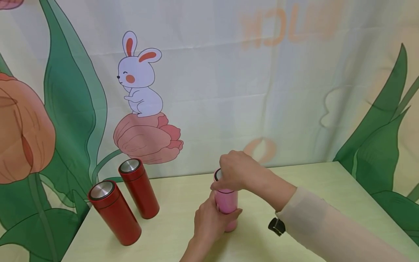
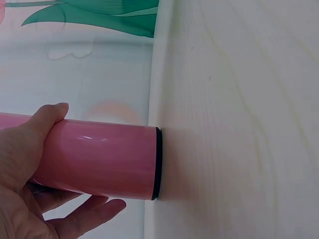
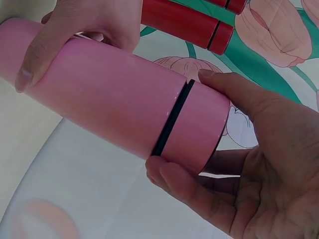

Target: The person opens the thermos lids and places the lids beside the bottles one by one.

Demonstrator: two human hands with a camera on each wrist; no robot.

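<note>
A pink thermos bottle stands upright on the table, its black base rim touching the surface in the left wrist view. My left hand grips its body, thumb on one side and fingers round the other. Over the top, my right hand holds the pink lid between thumb and fingers. A dark band shows between lid and body in the right wrist view. Part of the lid's silver top is hidden by the right hand in the head view.
Two red thermos bottles with silver-topped lids stand on the left of the table: a nearer one and a farther one. A printed curtain hangs behind the table's back edge. A black strap sits at the right sleeve's cuff.
</note>
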